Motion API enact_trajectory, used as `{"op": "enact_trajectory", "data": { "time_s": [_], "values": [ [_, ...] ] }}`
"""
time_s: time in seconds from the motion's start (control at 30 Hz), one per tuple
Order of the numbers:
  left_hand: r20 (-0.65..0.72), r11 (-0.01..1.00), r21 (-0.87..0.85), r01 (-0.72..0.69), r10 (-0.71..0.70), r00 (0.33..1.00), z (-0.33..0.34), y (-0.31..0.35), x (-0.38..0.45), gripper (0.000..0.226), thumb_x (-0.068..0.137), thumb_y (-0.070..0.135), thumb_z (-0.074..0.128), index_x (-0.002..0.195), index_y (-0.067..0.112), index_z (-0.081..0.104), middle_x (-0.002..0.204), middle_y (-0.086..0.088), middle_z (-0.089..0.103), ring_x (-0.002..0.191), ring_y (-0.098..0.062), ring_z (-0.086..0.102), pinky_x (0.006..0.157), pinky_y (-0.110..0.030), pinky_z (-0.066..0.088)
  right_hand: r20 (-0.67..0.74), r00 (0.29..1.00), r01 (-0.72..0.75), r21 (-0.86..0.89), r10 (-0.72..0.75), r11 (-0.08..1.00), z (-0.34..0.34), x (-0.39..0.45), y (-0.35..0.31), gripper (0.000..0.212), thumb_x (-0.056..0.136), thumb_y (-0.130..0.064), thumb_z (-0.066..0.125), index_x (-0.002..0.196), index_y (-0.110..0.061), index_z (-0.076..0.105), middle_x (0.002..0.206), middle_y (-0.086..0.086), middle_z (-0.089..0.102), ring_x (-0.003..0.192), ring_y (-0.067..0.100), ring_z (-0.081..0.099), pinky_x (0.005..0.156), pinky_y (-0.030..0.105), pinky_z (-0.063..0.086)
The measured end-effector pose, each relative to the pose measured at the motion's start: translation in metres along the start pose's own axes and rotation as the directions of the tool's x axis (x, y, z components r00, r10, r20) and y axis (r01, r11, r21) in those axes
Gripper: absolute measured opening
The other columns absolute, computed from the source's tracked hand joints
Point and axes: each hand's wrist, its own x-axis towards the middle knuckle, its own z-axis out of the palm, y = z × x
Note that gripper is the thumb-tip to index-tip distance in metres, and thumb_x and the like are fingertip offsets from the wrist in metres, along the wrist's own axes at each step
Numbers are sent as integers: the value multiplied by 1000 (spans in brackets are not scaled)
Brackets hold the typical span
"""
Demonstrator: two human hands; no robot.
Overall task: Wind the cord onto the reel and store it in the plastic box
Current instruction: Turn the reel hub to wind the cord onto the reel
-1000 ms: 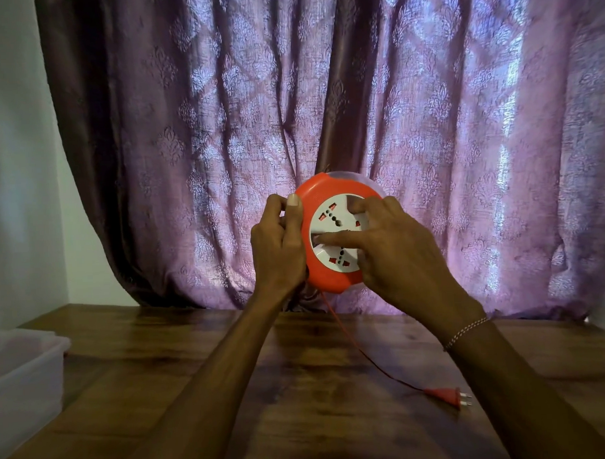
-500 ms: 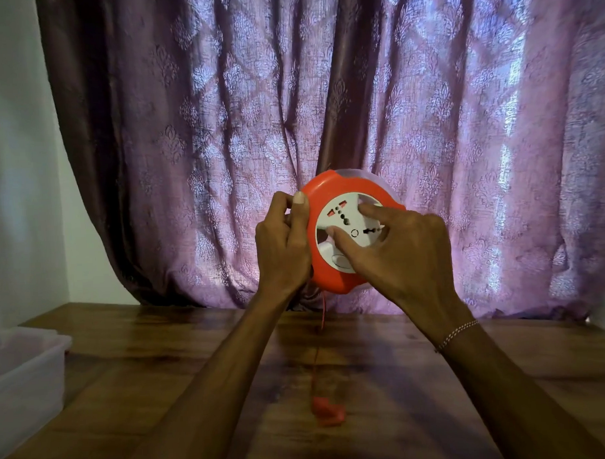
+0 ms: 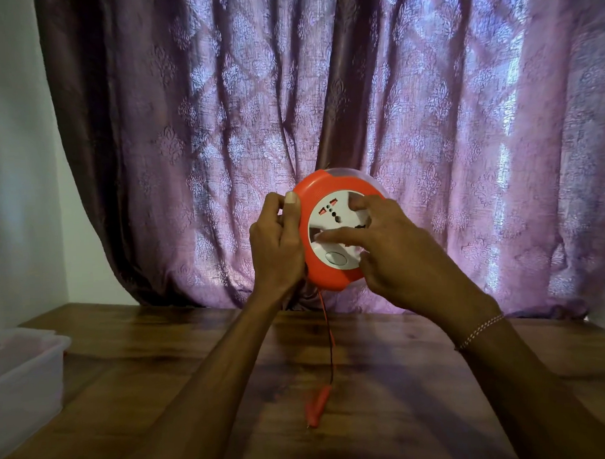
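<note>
I hold an orange cord reel (image 3: 313, 194) with a white socket face up in front of the curtain. My left hand (image 3: 277, 244) grips its left rim, thumb on the front edge. The fingers of my right hand (image 3: 394, 246) are curled onto the white centre disc (image 3: 331, 214), index finger stretched across it. A thin orange cord (image 3: 329, 341) hangs from the reel's underside down to an orange plug (image 3: 317, 405), which dangles just over the wooden table. The clear plastic box (image 3: 21, 380) stands at the table's left edge.
A purple patterned curtain (image 3: 427, 122) hangs close behind the reel. The wooden table (image 3: 195, 353) spreads below my arms. A white wall (image 3: 14, 170) lies to the left. A beaded bracelet (image 3: 479, 329) is on my right wrist.
The cord has shortened: the plug slid from the table's right side to the middle and now hangs below the reel. My right hand has turned the white disc.
</note>
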Motion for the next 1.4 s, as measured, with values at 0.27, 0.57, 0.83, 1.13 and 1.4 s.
{"op": "enact_trajectory", "data": {
  "time_s": [0.27,0.57,0.83,1.13,1.4],
  "values": [
    [2,1000,-3,-1,1,1000,0,3,0,35,105,45,41,74,29,41,59,16,56,51,-5,47,53,-47,42,-200,979,-3,-207,-39,978,8,-1,-6,56,79,-35,28,117,-52,65,122,3,56,110,25,51,60,29,40],
    [22,1000,-11,1,0,1000,2,3,-1,35,105,42,43,72,31,41,54,13,53,48,-7,41,51,-45,38,-376,895,-233,61,238,971,19,2,-7,69,69,-78,58,128,-44,58,88,-1,76,82,28,70,71,39,58],
    [26,999,-22,26,-25,999,0,1,-1,40,102,53,40,75,23,42,58,11,53,53,-9,44,54,-50,43,-474,879,-119,-107,54,987,11,2,2,41,88,-61,58,111,-30,73,76,-1,74,70,23,65,56,27,46],
    [39,1000,-5,29,-29,999,-1,3,0,36,104,48,41,77,25,45,62,9,59,58,-21,57,56,-55,49,5,997,74,-148,-74,986,7,4,5,61,77,-6,69,123,-46,64,145,7,43,126,29,39,79,41,50],
    [40,1000,-4,-6,6,999,-2,2,0,36,105,44,42,79,20,48,60,-1,58,57,-25,59,54,-52,51,-147,989,-18,-314,-29,949,10,2,-4,55,77,-31,40,123,-55,58,126,5,56,98,30,51,75,40,40]
  ]
}}
